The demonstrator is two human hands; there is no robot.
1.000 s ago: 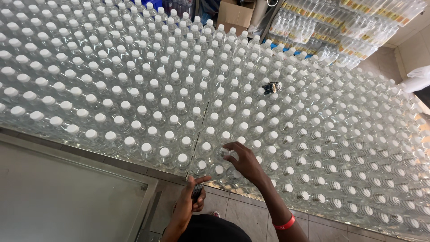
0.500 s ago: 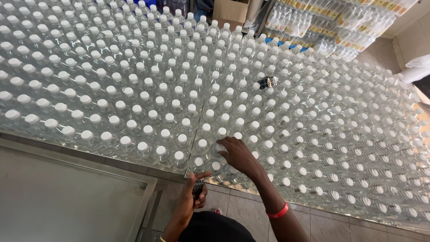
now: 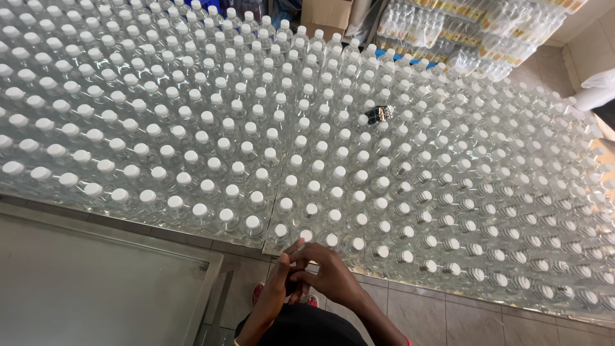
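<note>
Several rows of clear plastic bottles with white caps stand packed together across the floor in front of me. My two hands meet just below the nearest row. My left hand is closed on a small dark object that is mostly hidden. My right hand curls over the left hand's fingers, its fingertips near a front-row cap. Whether the right hand grips anything is hidden.
A small dark item lies on top of the bottles further back. A cardboard box and wrapped packs of bottles stand at the far side. A flat grey panel lies at lower left, with tiled floor and my red shoes below.
My right hand has drawn back from the front-row bottle caps and come down onto my left hand. The view has shifted slightly.
</note>
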